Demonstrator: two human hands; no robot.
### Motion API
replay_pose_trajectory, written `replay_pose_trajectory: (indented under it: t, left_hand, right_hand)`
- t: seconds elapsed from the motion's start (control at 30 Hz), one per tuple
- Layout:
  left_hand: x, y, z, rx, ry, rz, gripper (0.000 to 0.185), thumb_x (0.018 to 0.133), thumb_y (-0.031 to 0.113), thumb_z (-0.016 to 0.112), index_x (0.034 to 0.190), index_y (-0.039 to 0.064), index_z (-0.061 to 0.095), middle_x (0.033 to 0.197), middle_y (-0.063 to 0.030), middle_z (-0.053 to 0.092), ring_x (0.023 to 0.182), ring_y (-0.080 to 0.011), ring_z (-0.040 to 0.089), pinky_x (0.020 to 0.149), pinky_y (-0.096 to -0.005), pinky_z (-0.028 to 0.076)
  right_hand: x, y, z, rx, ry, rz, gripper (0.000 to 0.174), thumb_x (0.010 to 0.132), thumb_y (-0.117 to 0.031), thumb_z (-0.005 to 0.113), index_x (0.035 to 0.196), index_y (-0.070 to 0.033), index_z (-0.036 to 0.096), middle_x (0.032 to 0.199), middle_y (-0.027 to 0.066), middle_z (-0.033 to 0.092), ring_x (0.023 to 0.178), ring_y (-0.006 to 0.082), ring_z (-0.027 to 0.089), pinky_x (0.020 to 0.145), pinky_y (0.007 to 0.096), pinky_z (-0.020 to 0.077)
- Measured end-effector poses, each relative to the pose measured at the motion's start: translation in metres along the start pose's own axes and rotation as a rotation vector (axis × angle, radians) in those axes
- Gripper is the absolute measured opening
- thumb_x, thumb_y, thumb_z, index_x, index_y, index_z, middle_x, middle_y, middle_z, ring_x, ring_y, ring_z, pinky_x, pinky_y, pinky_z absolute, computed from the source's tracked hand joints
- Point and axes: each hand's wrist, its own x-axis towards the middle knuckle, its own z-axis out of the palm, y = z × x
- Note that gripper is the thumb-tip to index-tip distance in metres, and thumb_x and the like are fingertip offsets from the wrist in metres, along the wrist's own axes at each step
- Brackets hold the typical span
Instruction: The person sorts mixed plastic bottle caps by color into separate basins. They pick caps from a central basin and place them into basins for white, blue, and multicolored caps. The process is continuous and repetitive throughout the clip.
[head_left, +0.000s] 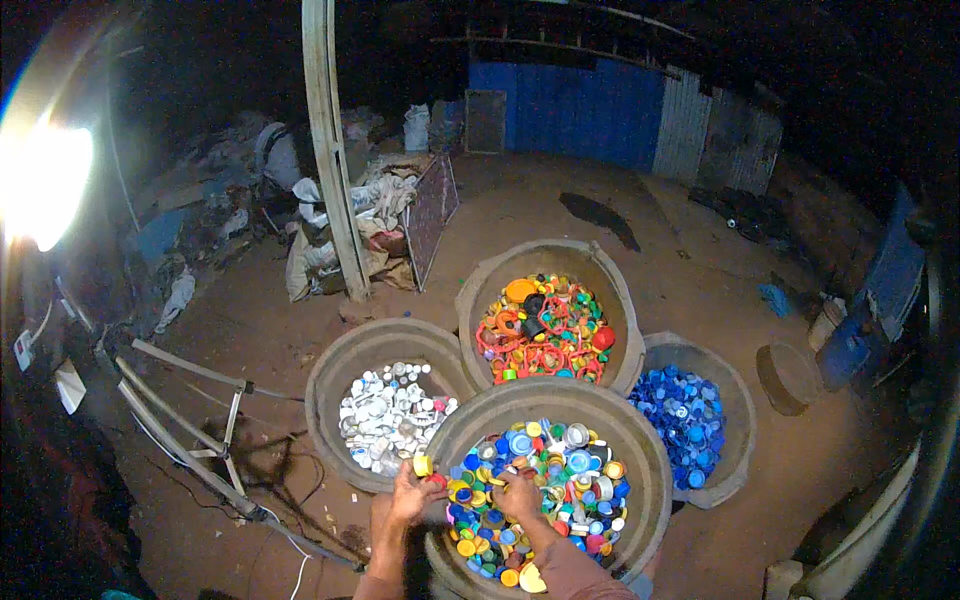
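Observation:
A large round basin (551, 391) stands in front of me, with a mix of coloured plastic bottle caps (562, 510) in it. At its left rim, my left hand (409, 495) holds a yellow cap (423, 466) and a red cap (436, 481). My right hand (517, 493) is down among the mixed caps; a small yellow cap shows at its fingertips, and the fingers partly hide what they grip. White caps (386, 412) fill part of the basin on the left. Blue caps (686, 427) lie in the right basin. Red, orange, yellow and green caps (547, 337) lie in the far basin.
A metal frame (187, 435) with a white cable leans at the left, near a bright lamp (52, 187). Beyond the basins stand a post (330, 150) and stuffed sacks (375, 217). A round container (787, 379) and a blue drum (844, 356) are on the right.

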Motion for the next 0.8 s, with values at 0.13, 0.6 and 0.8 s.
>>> replay_pose_trajectory:
  t: [0.13, 0.6, 0.8]
  left_hand:
    - [-0.001, 0.001, -0.001, 0.078, -0.085, -0.084, 0.041, 0.077, -0.010, 0.061, 0.112, 0.004, 0.047, 0.102, -0.0134, 0.060, 0.086, -0.0287, 0.064, 0.074, -0.0450, 0.058]
    - [-0.015, -0.014, 0.089, 1.170, -0.489, 0.338, 0.034, 0.076, 0.025, 0.073, 0.097, 0.000, 0.065, 0.105, -0.0158, 0.064, 0.100, -0.0265, 0.060, 0.088, -0.0361, 0.048]
    - [-0.002, -0.003, 0.064, 1.200, -0.049, 0.353, 0.028, 0.075, 0.012, 0.066, 0.100, -0.001, 0.064, 0.103, -0.0208, 0.063, 0.093, -0.0353, 0.063, 0.084, -0.0423, 0.050]
  right_hand:
    - [-0.008, 0.015, -0.010, 0.811, -0.171, -0.004, 0.019, 0.081, -0.025, 0.063, 0.090, -0.009, 0.066, 0.083, 0.0053, 0.066, 0.077, 0.0201, 0.063, 0.068, 0.0339, 0.0497]
    - [-0.026, 0.011, 0.009, 1.994, -0.481, 0.523, 0.044, 0.087, -0.051, 0.054, 0.106, -0.012, 0.059, 0.103, 0.0079, 0.062, 0.098, 0.0275, 0.059, 0.087, 0.0492, 0.0478]
    - [-0.029, 0.020, 0.004, 1.764, -0.357, 0.587, 0.029, 0.081, -0.037, 0.064, 0.098, -0.014, 0.058, 0.096, 0.0053, 0.063, 0.088, 0.0241, 0.060, 0.073, 0.0468, 0.0463]
